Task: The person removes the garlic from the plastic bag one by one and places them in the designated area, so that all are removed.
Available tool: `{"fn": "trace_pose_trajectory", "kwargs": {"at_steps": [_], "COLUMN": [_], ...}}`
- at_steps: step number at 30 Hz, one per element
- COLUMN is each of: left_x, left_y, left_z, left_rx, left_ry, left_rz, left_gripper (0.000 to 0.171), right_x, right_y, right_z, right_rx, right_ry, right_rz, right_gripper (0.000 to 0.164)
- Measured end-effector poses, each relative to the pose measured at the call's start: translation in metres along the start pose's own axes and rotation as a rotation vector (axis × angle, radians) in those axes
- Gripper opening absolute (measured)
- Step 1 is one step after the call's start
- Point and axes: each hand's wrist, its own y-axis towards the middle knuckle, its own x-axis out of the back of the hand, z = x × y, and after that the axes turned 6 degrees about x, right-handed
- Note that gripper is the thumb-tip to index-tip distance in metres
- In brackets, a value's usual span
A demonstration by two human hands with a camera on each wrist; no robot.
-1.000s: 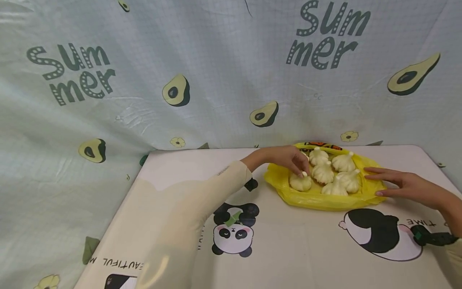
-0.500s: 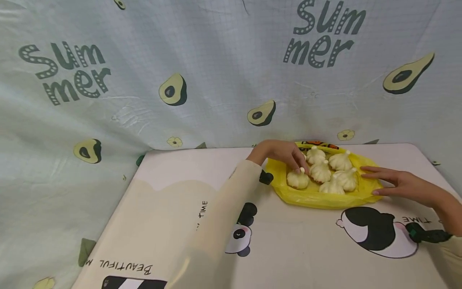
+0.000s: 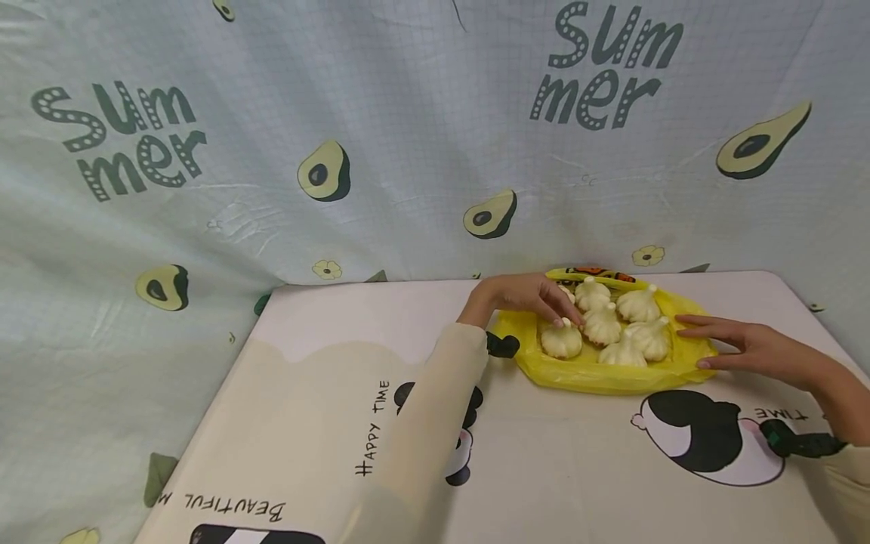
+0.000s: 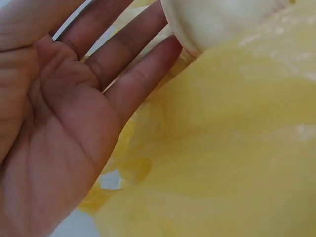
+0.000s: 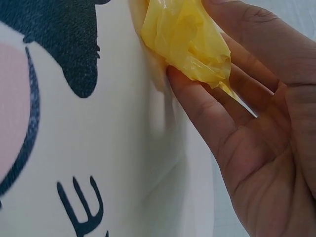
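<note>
Several pale garlic bulbs with short stems sit inside a spread yellow plastic bag. My left hand reaches in from the bag's left side, over the leftmost garlic bulb. In the left wrist view its fingers are fairly straight, with their tips right at a white bulb; the thumb's tip is out of that view. At the bag's right end, my right hand holds the crumpled plastic between thumb and fingers.
The bag lies near the back edge of a light tabletop printed with cartoons and lettering. A hanging sheet with avocado prints rises behind and along the left. Dark wrist straps show on both arms.
The left forearm has swung to the right, while the left fingers stay among the bulbs at the bag's left side. The right hand keeps its place at the bag's right end.
</note>
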Motion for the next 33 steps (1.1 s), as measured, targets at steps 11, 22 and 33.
{"fn": "trace_pose_trajectory", "kwargs": {"at_steps": [11, 22, 33], "left_x": [-0.012, -0.017, -0.019], "left_y": [-0.004, -0.003, -0.018], "left_z": [0.015, 0.019, 0.009], "left_rx": [-0.120, -0.147, -0.210], "left_ry": [0.006, -0.039, -0.034], "left_rz": [-0.087, -0.107, -0.199], "left_gripper": [0.025, 0.028, 0.025], "right_x": [0.000, 0.001, 0.001], "right_y": [0.001, 0.000, 0.000], "right_z": [-0.003, 0.001, -0.001], "right_rx": [-0.017, -0.023, -0.010], "right_ry": [0.032, 0.001, 0.007], "right_rz": [0.008, 0.017, 0.008], "right_gripper": [0.056, 0.056, 0.053]}}
